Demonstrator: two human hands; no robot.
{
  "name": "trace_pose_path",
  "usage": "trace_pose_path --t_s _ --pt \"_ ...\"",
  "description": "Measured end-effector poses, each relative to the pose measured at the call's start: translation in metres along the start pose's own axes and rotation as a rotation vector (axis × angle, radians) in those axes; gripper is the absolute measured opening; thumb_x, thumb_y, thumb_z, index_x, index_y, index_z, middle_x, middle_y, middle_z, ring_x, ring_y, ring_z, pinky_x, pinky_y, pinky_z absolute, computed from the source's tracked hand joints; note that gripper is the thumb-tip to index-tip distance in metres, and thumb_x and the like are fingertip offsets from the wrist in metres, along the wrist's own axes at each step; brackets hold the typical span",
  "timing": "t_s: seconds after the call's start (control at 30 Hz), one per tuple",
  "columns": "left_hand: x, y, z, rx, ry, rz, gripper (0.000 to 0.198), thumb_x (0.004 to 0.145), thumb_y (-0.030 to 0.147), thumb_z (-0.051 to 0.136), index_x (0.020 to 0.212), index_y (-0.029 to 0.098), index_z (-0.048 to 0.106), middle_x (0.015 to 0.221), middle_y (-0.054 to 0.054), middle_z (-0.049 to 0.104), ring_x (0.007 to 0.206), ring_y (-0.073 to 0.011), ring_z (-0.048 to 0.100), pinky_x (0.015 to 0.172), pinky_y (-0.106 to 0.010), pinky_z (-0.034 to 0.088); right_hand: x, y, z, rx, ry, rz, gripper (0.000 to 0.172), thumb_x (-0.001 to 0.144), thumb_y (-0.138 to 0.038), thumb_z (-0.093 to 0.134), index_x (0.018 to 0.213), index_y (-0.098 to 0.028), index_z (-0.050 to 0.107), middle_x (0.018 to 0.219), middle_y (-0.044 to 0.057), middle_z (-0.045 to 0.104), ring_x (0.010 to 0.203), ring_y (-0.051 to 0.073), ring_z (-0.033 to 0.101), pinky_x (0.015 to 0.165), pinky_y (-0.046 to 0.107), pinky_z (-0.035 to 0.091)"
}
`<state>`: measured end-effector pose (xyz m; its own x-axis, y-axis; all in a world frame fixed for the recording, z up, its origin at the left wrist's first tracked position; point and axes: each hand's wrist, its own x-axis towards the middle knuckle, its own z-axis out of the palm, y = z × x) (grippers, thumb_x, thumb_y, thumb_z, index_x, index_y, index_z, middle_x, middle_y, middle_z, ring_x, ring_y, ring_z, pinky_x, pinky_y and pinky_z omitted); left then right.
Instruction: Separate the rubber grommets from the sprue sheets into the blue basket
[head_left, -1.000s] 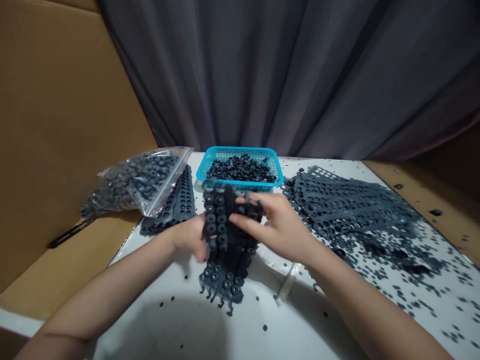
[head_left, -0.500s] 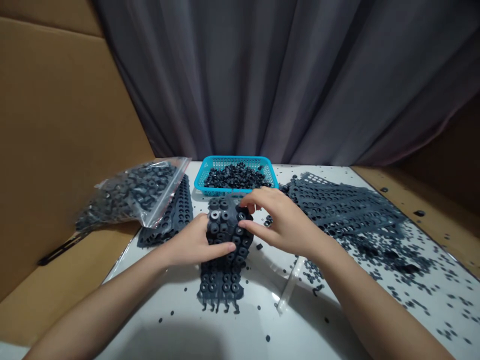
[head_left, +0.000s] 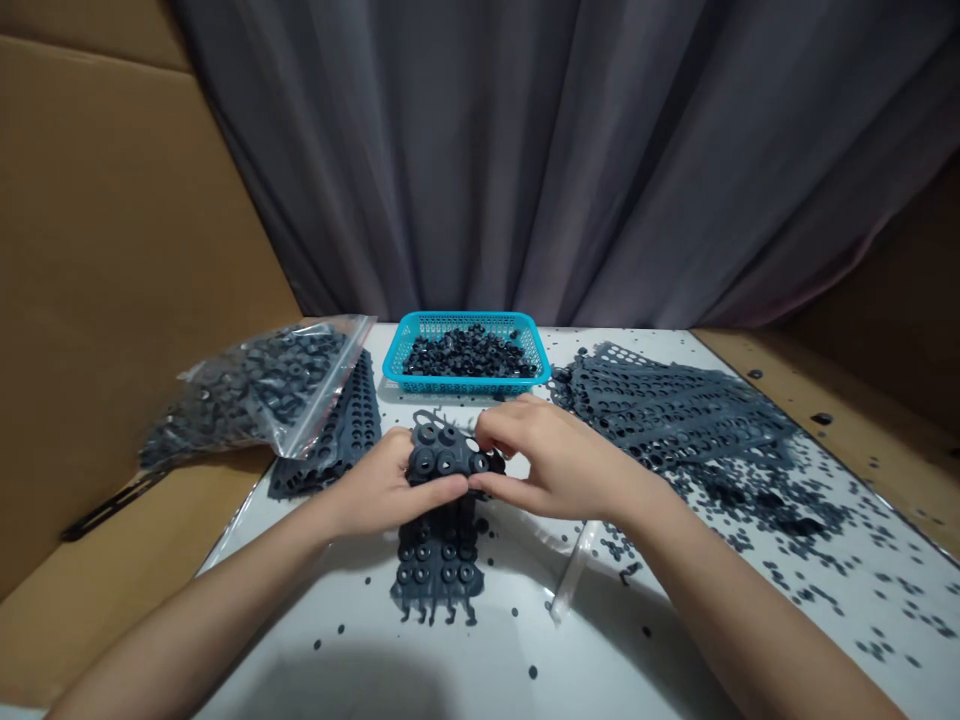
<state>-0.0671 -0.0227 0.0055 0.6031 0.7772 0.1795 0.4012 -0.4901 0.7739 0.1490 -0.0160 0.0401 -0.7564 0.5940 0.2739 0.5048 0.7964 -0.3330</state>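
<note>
A dark grey rubber sheet (head_left: 442, 550) studded with rows of ring-shaped pieces is bent upward in the middle of the white table. My left hand (head_left: 386, 485) grips its left side, thumb across the front and fingers hidden behind. On the right, my right hand (head_left: 547, 455) pinches at the sheet's raised part, with the index finger behind and the thumb in front near a ring. The sheet's lower end, with several thin curled tails, lies on the table. Whether a single ring is between the right fingertips is hard to see.
Behind the hands stands a blue basket (head_left: 465, 382) of small black parts. At left, a zip bag (head_left: 247, 390) of rings leans on stacked sheets (head_left: 360, 415). Punched sheets (head_left: 675, 410) and scattered black bits (head_left: 780, 510) cover the right. A clear strip (head_left: 574, 575) lies nearby.
The sheet's upper part has been bent over more, so fewer ring rows face me. My right hand has closed in on the sheet, its thumb now lower and near the left thumb.
</note>
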Motion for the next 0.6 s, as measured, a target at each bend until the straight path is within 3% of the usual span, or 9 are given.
trace_pose_path --t_s 0.1,0.2,0.3,0.43,0.53,0.6 --pt "0.000 0.002 0.003 0.065 0.015 -0.105 0.036 0.084 0.040 0.048 0.059 0.015 0.049 0.056 0.003 0.043 0.054 -0.0094 0.039 0.052 -0.021 0.035 0.002 -0.007 0.006 -0.159 -0.004 -0.015 0.018 0.083 -0.031 0.049 0.073 -0.016 0.048 0.067 0.002 0.052 0.061 0.014 0.041 0.064 0.031 0.030" --pt "0.000 0.006 0.002 0.115 -0.029 -0.109 0.039 0.085 0.039 0.046 0.055 0.015 0.041 0.054 0.004 0.034 0.053 -0.0083 0.033 0.050 -0.021 0.029 0.004 -0.007 0.008 -0.112 -0.044 -0.033 0.017 0.084 -0.025 0.045 0.070 -0.017 0.047 0.064 0.001 0.049 0.059 0.013 0.038 0.063 0.030 0.029" --pt "0.001 0.008 0.003 0.072 -0.010 -0.094 0.037 0.086 0.038 0.045 0.057 0.015 0.042 0.056 0.004 0.035 0.055 -0.0087 0.033 0.052 -0.021 0.029 0.006 -0.001 0.013 0.221 -0.070 -0.080 0.023 0.088 -0.024 0.041 0.065 -0.017 0.042 0.060 -0.002 0.041 0.058 0.011 0.035 0.059 0.027 0.028" --pt "0.003 0.002 0.011 -0.303 0.079 -0.152 0.035 0.084 0.047 0.047 0.067 0.016 0.051 0.062 0.002 0.045 0.058 -0.0102 0.039 0.057 -0.022 0.035 0.014 0.010 0.032 0.861 -0.015 -0.026 0.029 0.087 -0.033 0.046 0.063 -0.018 0.040 0.058 -0.005 0.032 0.053 0.009 0.030 0.051 0.024 0.025" --pt "0.006 -0.006 0.019 -0.641 0.253 -0.249 0.042 0.071 0.057 0.059 0.065 0.016 0.051 0.060 0.002 0.048 0.054 -0.0099 0.041 0.055 -0.023 0.038 0.019 0.021 0.045 1.249 0.173 0.053 0.031 0.084 -0.036 0.046 0.060 -0.020 0.034 0.054 -0.006 0.026 0.049 0.009 0.025 0.048 0.024 0.025" --pt "0.008 -0.009 0.021 -0.781 0.366 -0.302 0.045 0.064 0.059 0.065 0.061 0.016 0.050 0.058 0.002 0.048 0.053 -0.0096 0.043 0.053 -0.023 0.039 0.020 0.030 0.043 1.386 0.340 0.091 0.034 0.086 -0.037 0.039 0.059 -0.022 0.025 0.052 -0.007 0.019 0.046 0.009 0.020 0.048 0.025 0.027"
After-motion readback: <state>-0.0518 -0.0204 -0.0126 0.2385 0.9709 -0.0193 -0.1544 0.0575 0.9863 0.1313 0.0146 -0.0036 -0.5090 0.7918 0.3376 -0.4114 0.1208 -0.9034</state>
